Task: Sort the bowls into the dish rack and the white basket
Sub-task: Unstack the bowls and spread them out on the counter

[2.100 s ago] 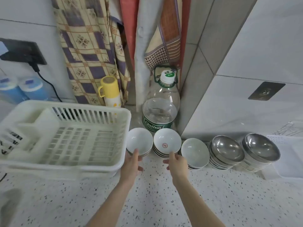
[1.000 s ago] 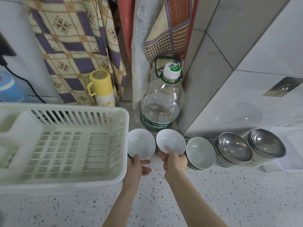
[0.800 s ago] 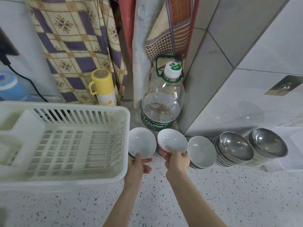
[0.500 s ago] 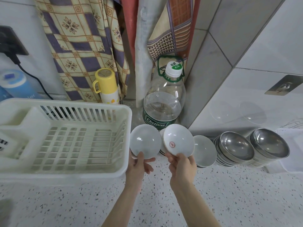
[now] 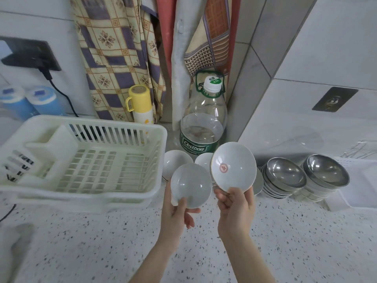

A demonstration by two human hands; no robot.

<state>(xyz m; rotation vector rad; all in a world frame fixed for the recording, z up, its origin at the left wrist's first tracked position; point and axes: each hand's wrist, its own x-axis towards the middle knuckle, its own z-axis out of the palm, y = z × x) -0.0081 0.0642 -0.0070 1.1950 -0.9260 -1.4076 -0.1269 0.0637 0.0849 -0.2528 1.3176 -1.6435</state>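
Bowls in hand: two white ones raised above the speckled counter, both tilted toward the camera.
Left hand: thumb and curled fingers pinch the lower rim of the plain bowl.
Right hand: fingers curl round the lower edge of the red-marked bowl, at 1 o'clock from the plain one.
White stacks: on the counter just behind the raised bowls.
Steel bowls: two stacks at 3 o'clock.
Dish rack: at 9 o'clock, nothing in it.
Water bottle: at 12 o'clock, against the wall.
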